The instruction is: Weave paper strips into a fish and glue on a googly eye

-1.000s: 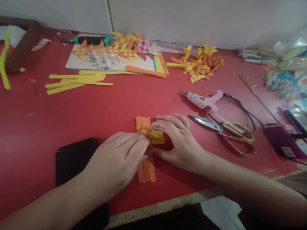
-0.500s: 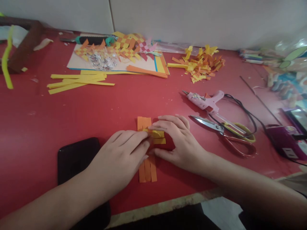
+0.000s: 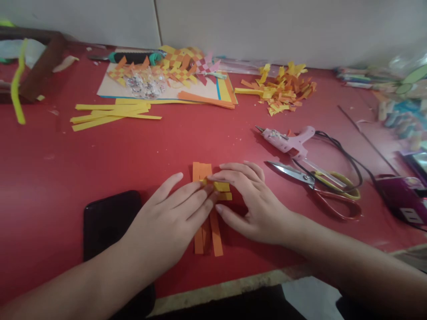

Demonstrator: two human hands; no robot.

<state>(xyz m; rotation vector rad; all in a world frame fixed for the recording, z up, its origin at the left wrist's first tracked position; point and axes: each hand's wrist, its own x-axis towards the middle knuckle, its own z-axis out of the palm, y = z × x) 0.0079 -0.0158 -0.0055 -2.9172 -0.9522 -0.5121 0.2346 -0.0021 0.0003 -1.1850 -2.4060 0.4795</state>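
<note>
Three orange paper strips [image 3: 198, 238] lie side by side on the red table, their ends pointing toward me. Short yellow paper strips [image 3: 224, 191] cross them, woven in at least partly. My left hand [image 3: 175, 218] rests over the crossing with its fingers stretched out and the little finger lifted apart; its thumb is hidden. On the right side, my right hand [image 3: 250, 200] arches over the yellow ends, index fingertip touching the weave and thumb apart from the fingers. What lies beneath the left fingers cannot be seen.
A black phone [image 3: 111, 218] lies beside my left forearm. Scissors [image 3: 300, 175] and a pink glue gun [image 3: 287, 140] with its cord lie to the right. Farther back are loose yellow strips [image 3: 113, 116], woven paper pieces [image 3: 180, 64] and a heap of paper scraps [image 3: 285, 89].
My left fingers have slid right and flattened over the crossing, with the little finger now lifted away. The rightmost orange strip's near end has shifted right. My right hand has barely moved.
</note>
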